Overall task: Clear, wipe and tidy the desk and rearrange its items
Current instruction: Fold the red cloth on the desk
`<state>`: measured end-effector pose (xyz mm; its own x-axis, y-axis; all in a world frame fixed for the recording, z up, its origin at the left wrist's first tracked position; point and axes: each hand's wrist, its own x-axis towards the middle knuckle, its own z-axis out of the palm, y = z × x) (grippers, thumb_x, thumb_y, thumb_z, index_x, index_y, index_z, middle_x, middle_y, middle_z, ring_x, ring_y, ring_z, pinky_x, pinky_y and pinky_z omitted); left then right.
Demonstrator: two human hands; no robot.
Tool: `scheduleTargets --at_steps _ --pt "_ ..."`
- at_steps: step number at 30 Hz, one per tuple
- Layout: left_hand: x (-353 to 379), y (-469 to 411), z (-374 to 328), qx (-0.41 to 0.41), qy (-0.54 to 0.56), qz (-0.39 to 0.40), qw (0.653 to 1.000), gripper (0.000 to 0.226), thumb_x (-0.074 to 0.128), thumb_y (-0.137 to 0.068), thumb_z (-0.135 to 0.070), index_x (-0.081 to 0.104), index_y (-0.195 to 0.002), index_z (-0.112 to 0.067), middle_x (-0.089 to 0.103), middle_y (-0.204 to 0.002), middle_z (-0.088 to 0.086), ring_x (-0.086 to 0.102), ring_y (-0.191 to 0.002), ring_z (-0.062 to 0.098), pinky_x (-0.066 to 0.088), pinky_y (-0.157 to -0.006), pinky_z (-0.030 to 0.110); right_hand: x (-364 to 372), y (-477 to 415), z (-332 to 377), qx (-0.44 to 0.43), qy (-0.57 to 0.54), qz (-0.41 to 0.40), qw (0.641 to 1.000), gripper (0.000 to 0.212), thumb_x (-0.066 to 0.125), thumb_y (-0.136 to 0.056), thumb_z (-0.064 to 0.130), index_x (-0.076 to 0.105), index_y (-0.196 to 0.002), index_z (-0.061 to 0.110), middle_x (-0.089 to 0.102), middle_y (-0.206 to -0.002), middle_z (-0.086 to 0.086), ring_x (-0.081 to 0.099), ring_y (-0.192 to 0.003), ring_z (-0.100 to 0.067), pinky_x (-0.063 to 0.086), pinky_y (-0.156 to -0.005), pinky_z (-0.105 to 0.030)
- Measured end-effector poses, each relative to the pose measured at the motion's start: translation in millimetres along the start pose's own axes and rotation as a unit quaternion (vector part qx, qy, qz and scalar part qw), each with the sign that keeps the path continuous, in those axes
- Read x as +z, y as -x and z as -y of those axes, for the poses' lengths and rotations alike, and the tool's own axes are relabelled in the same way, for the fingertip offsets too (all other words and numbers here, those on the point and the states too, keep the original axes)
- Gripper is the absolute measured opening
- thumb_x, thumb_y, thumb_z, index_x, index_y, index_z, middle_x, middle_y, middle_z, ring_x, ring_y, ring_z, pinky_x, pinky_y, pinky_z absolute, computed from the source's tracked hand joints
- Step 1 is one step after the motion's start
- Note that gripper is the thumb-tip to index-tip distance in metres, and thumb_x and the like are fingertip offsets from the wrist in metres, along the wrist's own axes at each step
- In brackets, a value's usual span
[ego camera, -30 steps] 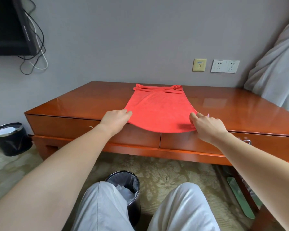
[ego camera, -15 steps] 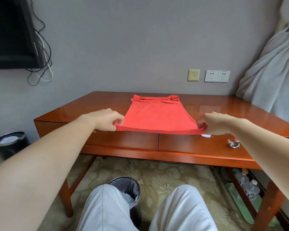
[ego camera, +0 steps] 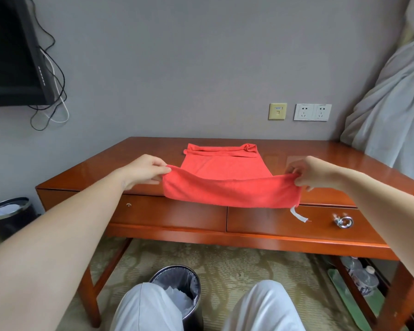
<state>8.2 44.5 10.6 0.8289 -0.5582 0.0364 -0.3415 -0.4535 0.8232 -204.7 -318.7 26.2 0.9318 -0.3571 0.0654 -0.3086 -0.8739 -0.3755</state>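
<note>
Pinched at both near corners, in the grip of left hand (ego camera: 145,172) and right hand (ego camera: 308,173): red cloth (ego camera: 225,185), lifted over the bench (ego camera: 344,158) front edge, far end rumpled near the back edge. Soft, light, limp, probably not slippery. Best held by the corners, kept taut.

Glossy red-brown wooden desk (ego camera: 344,163) mid-frame, two drawers in front. On top: red cloth (ego camera: 220,166), far end bunched near the back, near end up off the front edge. Patterned carpet (ego camera: 237,263) below; lined bin (ego camera: 175,267) bottom centre, second bin (ego camera: 7,225) at left edge, bottles (ego camera: 366,280) lower right, possibly on a green tray (ego camera: 351,304).
</note>
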Motion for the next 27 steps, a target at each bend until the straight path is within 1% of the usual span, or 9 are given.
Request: scheduleTargets --at_steps 5,7,10,12,16,20,23,25,27 --pt "12 -40 8 -0.05 0.118 -0.04 0.991 0.021 0.06 -0.098 -0.021 0.067 -0.114 -0.01 0.072 -0.109 0.006 0.07 -0.097 0.017 0.056 -0.077 0.027 11 -44 -19 0.068 -0.13 -0.088 0.985 0.018 0.062 -0.081 -0.008 0.071 -0.092 0.002 0.068 -0.081 -0.019 0.067 -0.074 -0.034 0.059 -0.078 -0.044" --pt "21 -56 11 -0.053 0.136 -0.061 0.987 0.02 0.055 -0.101 -0.021 0.066 -0.114 -0.011 0.069 -0.11 0.005 0.068 -0.098 0.018 0.054 -0.075 0.027 19 -61 -26 0.094 -0.156 -0.126 0.975 0.015 0.064 -0.083 -0.004 0.072 -0.096 -0.002 0.066 -0.078 -0.018 0.063 -0.069 -0.029 0.058 -0.079 -0.043" --pt "32 -83 14 -0.052 0.148 -0.091 0.983 0.02 0.045 -0.105 -0.025 0.061 -0.108 -0.014 0.065 -0.104 0.004 0.063 -0.092 0.018 0.051 -0.072 0.029 28 -84 -28 0.13 -0.2 -0.162 0.958 0.01 0.063 -0.09 0.006 0.069 -0.097 0.002 0.065 -0.084 -0.016 0.064 -0.071 -0.027 0.058 -0.071 -0.039" --pt "38 -100 17 -0.045 0.113 -0.115 0.986 0.022 0.041 -0.106 -0.028 0.058 -0.106 -0.014 0.057 -0.093 0.005 0.054 -0.084 0.018 0.044 -0.069 0.029 33 -96 -29 0.143 -0.231 -0.162 0.949 0.008 0.062 -0.092 0.009 0.067 -0.097 0.005 0.067 -0.09 -0.016 0.069 -0.07 -0.031 0.061 -0.064 -0.039" --pt "51 -124 28 -0.018 -0.073 -0.15 0.986 0.024 0.037 -0.105 -0.027 0.056 -0.097 -0.013 0.053 -0.082 0.001 0.046 -0.075 0.021 0.033 -0.064 0.034 45 -115 -35 0.162 -0.177 -0.138 0.961 0.007 0.065 -0.092 0.015 0.066 -0.096 0.009 0.07 -0.085 -0.013 0.072 -0.064 -0.033 0.061 -0.072 -0.045" --pt "57 -137 37 -0.024 -0.151 -0.152 0.977 0.025 0.037 -0.104 -0.032 0.056 -0.096 -0.017 0.061 -0.09 0.006 0.056 -0.084 0.029 0.041 -0.071 0.038 54 -127 -41 0.177 -0.138 -0.151 0.963 0.006 0.067 -0.09 0.023 0.07 -0.088 0.018 0.072 -0.081 -0.011 0.07 -0.062 -0.031 0.06 -0.073 -0.043" --pt "57 -145 46 -0.018 -0.179 -0.152 0.972 0.024 0.039 -0.104 -0.034 0.056 -0.095 -0.021 0.064 -0.095 0.006 0.059 -0.091 0.031 0.047 -0.077 0.041 60 -131 -47 0.17 -0.094 -0.152 0.969 0.008 0.067 -0.089 0.027 0.069 -0.084 0.021 0.072 -0.089 -0.014 0.068 -0.08 -0.035 0.057 -0.08 -0.042" --pt "57 -146 52 -0.009 -0.208 -0.153 0.966 0.024 0.04 -0.104 -0.036 0.056 -0.095 -0.021 0.065 -0.093 0.005 0.059 -0.086 0.028 0.047 -0.073 0.04 64 -131 -50 0.159 -0.067 -0.156 0.973 0.007 0.067 -0.09 0.027 0.07 -0.086 0.022 0.071 -0.09 -0.012 0.065 -0.087 -0.034 0.053 -0.078 -0.035" --pt "58 -146 55 0.003 -0.256 -0.155 0.954 0.024 0.039 -0.104 -0.039 0.053 -0.098 -0.021 0.065 -0.089 0.005 0.059 -0.079 0.025 0.046 -0.068 0.037 67 -131 -53 0.154 -0.052 -0.158 0.974 0.01 0.065 -0.091 0.026 0.071 -0.093 0.019 0.068 -0.08 -0.008 0.061 -0.084 -0.03 0.047 -0.073 -0.031"
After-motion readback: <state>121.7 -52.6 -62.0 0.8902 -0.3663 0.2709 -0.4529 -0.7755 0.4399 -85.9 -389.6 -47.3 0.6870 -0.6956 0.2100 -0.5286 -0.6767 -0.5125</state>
